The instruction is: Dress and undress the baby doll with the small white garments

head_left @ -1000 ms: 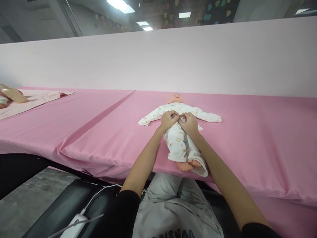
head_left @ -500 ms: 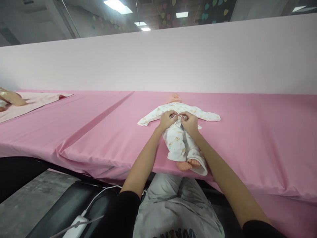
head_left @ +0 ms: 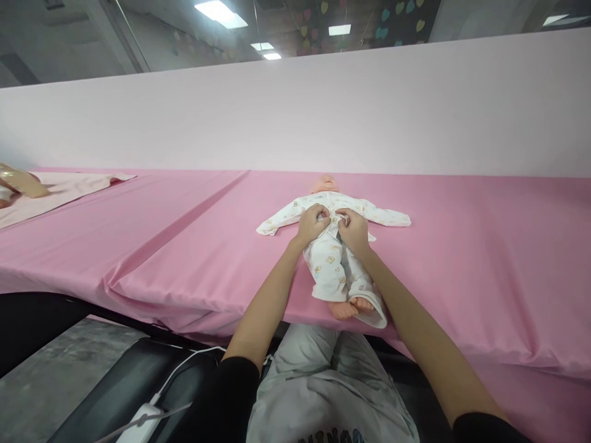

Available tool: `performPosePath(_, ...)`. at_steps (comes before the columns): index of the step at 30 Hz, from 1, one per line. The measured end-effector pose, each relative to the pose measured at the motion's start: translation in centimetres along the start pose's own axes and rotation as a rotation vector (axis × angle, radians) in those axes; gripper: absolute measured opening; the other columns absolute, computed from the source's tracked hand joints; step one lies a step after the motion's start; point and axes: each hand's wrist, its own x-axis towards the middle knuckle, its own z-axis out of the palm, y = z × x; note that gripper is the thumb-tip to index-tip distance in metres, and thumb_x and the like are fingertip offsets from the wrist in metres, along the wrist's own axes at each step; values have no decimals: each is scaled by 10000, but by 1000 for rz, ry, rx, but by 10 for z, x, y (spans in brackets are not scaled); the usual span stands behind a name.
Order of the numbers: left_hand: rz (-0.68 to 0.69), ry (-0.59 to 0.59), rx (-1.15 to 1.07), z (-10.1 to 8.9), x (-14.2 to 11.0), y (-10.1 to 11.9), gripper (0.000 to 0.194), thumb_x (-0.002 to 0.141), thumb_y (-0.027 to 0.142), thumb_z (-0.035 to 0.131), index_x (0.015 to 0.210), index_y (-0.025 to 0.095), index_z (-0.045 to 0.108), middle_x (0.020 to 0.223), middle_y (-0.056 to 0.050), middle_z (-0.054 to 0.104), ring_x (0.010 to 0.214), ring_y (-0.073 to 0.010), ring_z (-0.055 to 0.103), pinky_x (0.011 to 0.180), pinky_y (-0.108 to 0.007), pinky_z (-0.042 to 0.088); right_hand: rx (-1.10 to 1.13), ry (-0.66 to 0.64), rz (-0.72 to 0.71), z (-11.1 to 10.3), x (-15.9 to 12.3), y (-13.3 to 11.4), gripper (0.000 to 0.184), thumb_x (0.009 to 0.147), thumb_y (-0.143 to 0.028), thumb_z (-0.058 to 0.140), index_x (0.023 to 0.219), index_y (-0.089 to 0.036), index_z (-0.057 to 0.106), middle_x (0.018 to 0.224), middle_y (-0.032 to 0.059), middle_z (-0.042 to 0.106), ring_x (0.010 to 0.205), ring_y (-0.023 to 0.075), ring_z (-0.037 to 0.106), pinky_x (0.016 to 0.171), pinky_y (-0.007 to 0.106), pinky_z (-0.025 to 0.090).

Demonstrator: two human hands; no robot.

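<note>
The left hand [head_left: 313, 224] and right hand [head_left: 354, 231] pinch narrowly at the chest of a white printed sleepsuit [head_left: 329, 271]; it dresses a baby doll [head_left: 325, 183] lying face-up on a pink-sheeted table [head_left: 138, 246]; the front closure is in hand, too small to make out; it calls for careful fingertip work.
</note>
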Motion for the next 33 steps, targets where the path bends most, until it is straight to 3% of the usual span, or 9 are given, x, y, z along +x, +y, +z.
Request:
performPosePath(6, -95, 50, -110, 1, 2, 7, 77, 713, 198, 477, 694, 176, 549, 667, 22, 545, 614, -108, 427, 618, -233, 356, 204, 58, 166, 0, 1, 2, 275, 702, -169, 448, 878, -155, 659, 709, 9, 637, 428, 95, 381, 569, 254, 399)
performPosePath(11, -120, 26, -161, 4, 2, 12, 109, 688, 192, 506, 747, 170, 594, 722, 12, 583, 631, -105, 435, 622, -227, 358, 381, 86, 196, 2, 2, 1, 204, 699, -248, 530, 837, -150, 644, 841, 40, 662, 458, 84, 441, 567, 248, 421)
performPosePath(25, -88, 23, -151, 5, 1, 10, 134, 672, 161, 533, 765, 171, 628, 709, 23, 608, 575, -92, 409, 593, -230, 333, 344, 87, 117, 5, 2, 3, 186, 695, -265, 552, 811, -150, 642, 782, 33, 653, 466, 90, 468, 556, 248, 414)
performPosePath(33, -117, 30, -181, 5, 1, 9, 135, 662, 150, 539, 775, 167, 611, 726, 20, 606, 569, -89, 395, 583, -228, 333, 296, 46, 112, 4, 0, 1, 243, 768, -259, 467, 945, -165, 604, 776, 20, 651, 496, 100, 495, 606, 249, 428)
